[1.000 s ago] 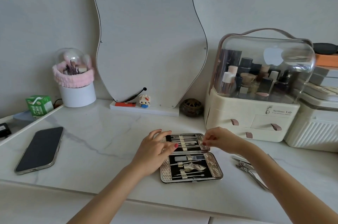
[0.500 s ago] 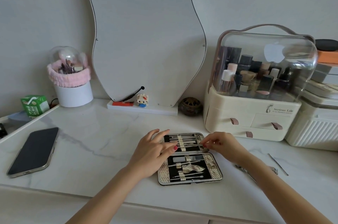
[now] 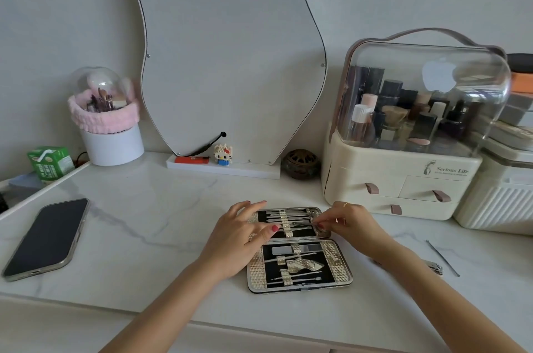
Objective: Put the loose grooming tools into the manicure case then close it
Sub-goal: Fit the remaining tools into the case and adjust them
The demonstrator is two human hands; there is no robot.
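Pinching a tool (image 3: 300, 224) in the open case (image 3: 300, 248) at frame centre, right hand (image 3: 350, 222); left hand (image 3: 242, 237) pressed flat, fingers spread

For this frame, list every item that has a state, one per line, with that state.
manicure case: open, lying flat
left hand: fingers spread, resting on the case's left edge
right hand: pinching a thin tool at the upper half's right end
nail clipper: loose on the table
thin metal pick: loose on the table
phone: screen dark
organizer drawers: shut
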